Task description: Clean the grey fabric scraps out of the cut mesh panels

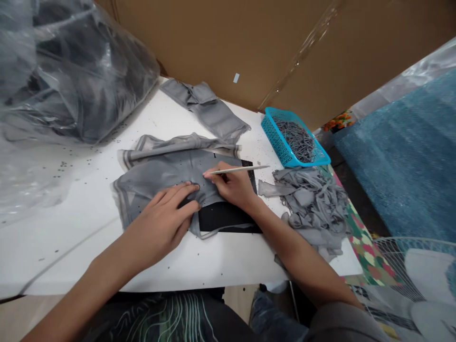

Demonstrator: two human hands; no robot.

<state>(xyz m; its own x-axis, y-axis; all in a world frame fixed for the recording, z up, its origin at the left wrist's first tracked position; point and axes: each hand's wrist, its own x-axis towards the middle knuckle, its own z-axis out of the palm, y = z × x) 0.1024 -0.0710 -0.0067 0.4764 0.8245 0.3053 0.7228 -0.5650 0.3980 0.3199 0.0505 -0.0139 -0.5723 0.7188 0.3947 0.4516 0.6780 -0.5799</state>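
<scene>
A piece of sheer grey fabric (160, 171) lies over a flat black board (228, 218) on the white table. My left hand (171, 209) rests on the fabric with its fingers stretched out, the fingertips near a dark fold. Pinched in my right hand (233, 185) is a thin pale pencil-like stick (249, 168), its back end pointing right. The stick's front end is at the fabric, hidden by my fingers, so I cannot tell whether it touches. Another folded grey piece (213, 111) lies behind, against the cardboard.
A blue plastic basket (272, 137) holds many thin grey strips. A heap of grey fabric scraps (313, 199) sits at the right edge. A large clear bag of dark fabric (89, 71) fills the back left. Cardboard (213, 38) walls the back. Small dark specks dot the table (81, 204).
</scene>
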